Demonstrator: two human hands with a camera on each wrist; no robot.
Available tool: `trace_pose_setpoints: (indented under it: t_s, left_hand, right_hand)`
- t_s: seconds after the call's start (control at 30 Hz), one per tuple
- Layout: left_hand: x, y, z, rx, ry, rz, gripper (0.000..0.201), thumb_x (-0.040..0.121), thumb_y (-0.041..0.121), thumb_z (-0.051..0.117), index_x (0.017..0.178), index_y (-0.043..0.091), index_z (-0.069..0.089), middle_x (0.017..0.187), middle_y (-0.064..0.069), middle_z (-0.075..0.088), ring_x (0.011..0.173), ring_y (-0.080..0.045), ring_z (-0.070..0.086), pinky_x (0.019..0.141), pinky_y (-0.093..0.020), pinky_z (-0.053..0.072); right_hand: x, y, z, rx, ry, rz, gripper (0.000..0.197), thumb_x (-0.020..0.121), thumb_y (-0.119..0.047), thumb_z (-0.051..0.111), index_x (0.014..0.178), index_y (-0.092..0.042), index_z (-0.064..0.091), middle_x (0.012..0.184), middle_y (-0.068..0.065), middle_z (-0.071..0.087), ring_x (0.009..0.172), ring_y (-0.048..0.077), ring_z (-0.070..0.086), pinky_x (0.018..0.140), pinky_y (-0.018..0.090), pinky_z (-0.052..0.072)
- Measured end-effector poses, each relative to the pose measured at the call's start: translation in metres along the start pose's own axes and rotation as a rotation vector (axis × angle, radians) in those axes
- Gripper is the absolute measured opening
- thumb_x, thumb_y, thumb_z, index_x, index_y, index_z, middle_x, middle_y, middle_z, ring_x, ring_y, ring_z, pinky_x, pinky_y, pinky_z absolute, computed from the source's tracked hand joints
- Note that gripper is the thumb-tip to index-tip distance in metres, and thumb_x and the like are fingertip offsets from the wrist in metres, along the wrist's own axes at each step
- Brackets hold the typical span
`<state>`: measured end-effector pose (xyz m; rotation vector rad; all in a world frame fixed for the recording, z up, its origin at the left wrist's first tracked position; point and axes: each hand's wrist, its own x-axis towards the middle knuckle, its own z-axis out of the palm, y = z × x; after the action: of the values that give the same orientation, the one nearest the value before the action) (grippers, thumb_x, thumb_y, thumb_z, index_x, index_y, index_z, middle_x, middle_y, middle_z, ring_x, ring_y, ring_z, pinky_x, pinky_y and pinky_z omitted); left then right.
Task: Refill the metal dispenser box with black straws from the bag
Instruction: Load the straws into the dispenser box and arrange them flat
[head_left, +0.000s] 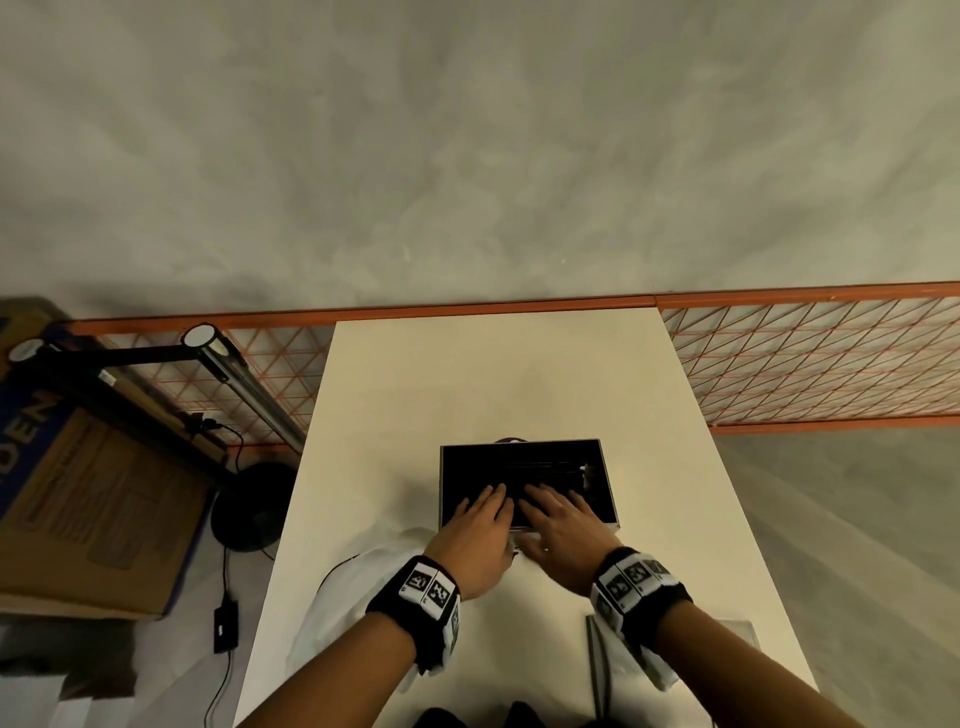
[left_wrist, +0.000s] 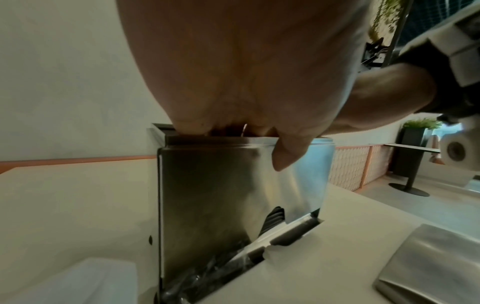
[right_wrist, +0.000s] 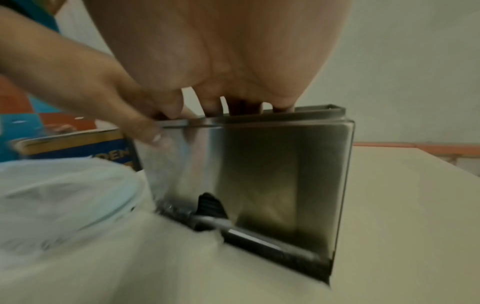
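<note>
Fingertips of both hands, left hand (head_left: 480, 525) and right hand (head_left: 558, 525), hidden inside dispenser box (head_left: 608, 512).

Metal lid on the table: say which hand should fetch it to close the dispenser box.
Right, probably. The metal lid lies by the right forearm, near the table's right side. The right hand would only draw back, while the left hand, also in the dispenser box, would have to cross over.

Your head camera looked steeply down from above; both wrist cameras sat low and close, sharing the dispenser box (head_left: 529, 480) front.
</note>
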<state>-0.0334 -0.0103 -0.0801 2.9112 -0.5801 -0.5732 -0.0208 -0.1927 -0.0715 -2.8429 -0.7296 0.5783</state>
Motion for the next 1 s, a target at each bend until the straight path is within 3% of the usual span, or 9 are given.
trace_pose_setpoints:
  t_s: [0.2,0.3,0.37,0.43,0.53,0.6,0.67,0.77,1.0]
  left_hand:
    - [0.0,-0.003,-0.005,-0.013,0.019,0.007,0.058,0.104,0.031,0.048,0.154,0.007,0.035,0.166,-0.011,0.025,0.154,-0.025,0.022,0.122,-0.039,0.029]
    - [0.0,-0.002,-0.016,-0.053,0.052,0.014,0.054,0.101,0.03,0.052,0.149,0.008,0.043,0.162,-0.009,0.033,0.149,-0.025,0.03,0.12,-0.038,0.031]
    - [-0.004,-0.005,-0.022,-0.086,0.123,0.019,0.05,0.1,0.035,0.053,0.144,0.012,0.05,0.153,-0.005,0.042,0.14,-0.025,0.039,0.113,-0.038,0.038]
    - [-0.01,-0.012,-0.029,-0.142,0.269,-0.036,0.043,0.1,0.041,0.051,0.134,0.016,0.057,0.136,-0.002,0.051,0.124,-0.024,0.049,0.1,-0.04,0.047]
    - [-0.019,-0.027,-0.042,-0.236,0.417,-0.274,0.035,0.103,0.036,0.047,0.129,0.015,0.054,0.123,-0.006,0.06,0.112,-0.027,0.058,0.088,-0.041,0.051]
    - [-0.021,-0.035,-0.047,-0.244,0.311,-0.437,0.039,0.104,0.039,0.044,0.132,0.012,0.046,0.119,-0.01,0.066,0.107,-0.032,0.065,0.08,-0.04,0.05]
    - [-0.02,-0.04,-0.045,-0.179,0.18,-0.506,0.04,0.106,0.043,0.039,0.128,0.01,0.045,0.115,-0.013,0.067,0.102,-0.036,0.066,0.074,-0.04,0.047]
    - [-0.016,-0.041,-0.033,-0.143,0.081,-0.495,0.034,0.107,0.036,0.036,0.115,0.009,0.054,0.115,-0.014,0.067,0.103,-0.037,0.065,0.079,-0.04,0.048]
    - [-0.008,-0.039,-0.028,-0.093,0.018,-0.497,0.022,0.105,0.021,0.041,0.112,0.006,0.056,0.117,-0.014,0.066,0.106,-0.037,0.065,0.083,-0.04,0.049]
  right_hand:
    - [0.008,0.003,-0.005,-0.054,-0.058,0.003,0.062,0.096,-0.041,0.043,0.152,-0.019,0.027,0.161,0.001,0.022,0.148,0.021,0.019,0.119,0.044,0.022]
    - [0.017,0.002,-0.014,-0.004,-0.028,-0.017,0.062,0.093,-0.046,0.048,0.148,-0.02,0.037,0.156,0.002,0.032,0.142,0.023,0.032,0.115,0.044,0.029]
    - [0.016,0.004,-0.018,0.093,0.101,-0.052,0.059,0.09,-0.053,0.049,0.138,-0.02,0.052,0.145,0.003,0.047,0.131,0.025,0.046,0.107,0.046,0.039]
    - [0.015,0.013,-0.022,0.217,0.372,-0.037,0.048,0.088,-0.05,0.05,0.118,-0.016,0.065,0.124,0.006,0.059,0.11,0.029,0.058,0.093,0.045,0.049]
    - [0.009,0.035,-0.036,0.319,0.584,0.258,0.028,0.088,-0.027,0.057,0.11,-0.012,0.063,0.111,0.01,0.056,0.101,0.034,0.055,0.083,0.045,0.05]
    - [0.007,0.05,-0.041,0.397,0.487,0.532,0.034,0.09,-0.024,0.056,0.12,-0.009,0.056,0.118,0.015,0.053,0.108,0.038,0.053,0.083,0.045,0.049]
    - [0.009,0.059,-0.041,0.518,0.27,0.71,0.04,0.094,-0.031,0.052,0.128,-0.009,0.049,0.124,0.02,0.054,0.111,0.041,0.054,0.082,0.041,0.044]
    - [0.012,0.062,-0.03,0.56,0.089,0.709,0.033,0.099,-0.028,0.041,0.12,-0.004,0.052,0.12,0.026,0.059,0.106,0.043,0.057,0.074,0.035,0.039]
    - [0.009,0.057,-0.019,0.47,0.081,0.647,0.023,0.1,-0.014,0.036,0.114,-0.001,0.048,0.115,0.025,0.061,0.102,0.043,0.061,0.073,0.039,0.043]
